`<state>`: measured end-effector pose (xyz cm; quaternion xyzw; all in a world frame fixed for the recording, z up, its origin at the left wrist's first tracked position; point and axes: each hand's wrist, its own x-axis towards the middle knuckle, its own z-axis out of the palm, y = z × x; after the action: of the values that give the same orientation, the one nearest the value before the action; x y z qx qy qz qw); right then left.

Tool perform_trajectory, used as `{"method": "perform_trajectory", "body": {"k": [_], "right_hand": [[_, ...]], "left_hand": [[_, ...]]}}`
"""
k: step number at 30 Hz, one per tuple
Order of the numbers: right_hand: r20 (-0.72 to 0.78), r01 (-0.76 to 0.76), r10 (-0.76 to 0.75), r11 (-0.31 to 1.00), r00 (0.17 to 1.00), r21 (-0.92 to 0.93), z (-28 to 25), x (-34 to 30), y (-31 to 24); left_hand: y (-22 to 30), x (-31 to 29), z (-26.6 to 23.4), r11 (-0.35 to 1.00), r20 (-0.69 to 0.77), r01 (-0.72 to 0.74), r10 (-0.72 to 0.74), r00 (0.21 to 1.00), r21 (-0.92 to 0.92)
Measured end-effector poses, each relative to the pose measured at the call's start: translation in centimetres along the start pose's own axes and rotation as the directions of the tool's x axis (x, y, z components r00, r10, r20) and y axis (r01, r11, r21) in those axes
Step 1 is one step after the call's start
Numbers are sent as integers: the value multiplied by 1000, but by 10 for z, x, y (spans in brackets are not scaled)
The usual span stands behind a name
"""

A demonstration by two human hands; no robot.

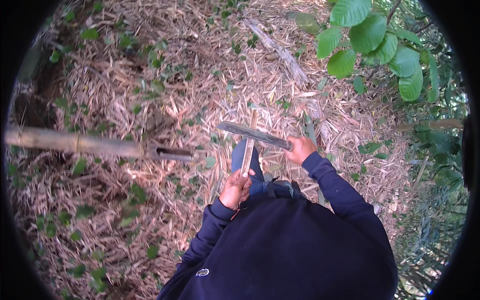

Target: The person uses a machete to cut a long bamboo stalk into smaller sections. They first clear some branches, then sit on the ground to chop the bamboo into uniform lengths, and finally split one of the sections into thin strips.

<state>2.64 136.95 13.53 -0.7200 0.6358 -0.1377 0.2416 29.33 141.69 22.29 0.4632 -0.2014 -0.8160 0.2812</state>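
Observation:
My right hand (301,149) is closed round the handle of a machete (255,134), whose dark blade points to the left. In my left hand (236,188), pinched near its lower end, is a narrow split strip of bamboo (247,157). The strip stands away from me, and the blade crosses over its upper part. Whether the edge touches the strip I cannot tell. Below the strip shows my knee in blue trousers (254,167).
A thick bamboo pole (85,144) reaches in from the left, its cut end hollow and notched near my knee. Dry bamboo leaves cover the ground. A weathered log (280,52) lies farther off. Leafy green branches (372,37) hang at the upper right.

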Motion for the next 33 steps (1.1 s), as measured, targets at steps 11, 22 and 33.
{"method": "perform_trajectory", "body": {"k": [11, 22, 33], "right_hand": [[-46, -156, 157, 987, 987, 34, -46, 219, 22], [-171, -370, 410, 901, 896, 226, -97, 415, 145], [-150, -509, 547, 829, 824, 231, -161, 585, 267]], "left_hand": [[188, 177, -30, 986, 73, 108, -118, 990, 127], [340, 421, -3, 962, 46, 87, -102, 994, 259], [454, 684, 121, 693, 198, -118, -36, 980, 711]]}}
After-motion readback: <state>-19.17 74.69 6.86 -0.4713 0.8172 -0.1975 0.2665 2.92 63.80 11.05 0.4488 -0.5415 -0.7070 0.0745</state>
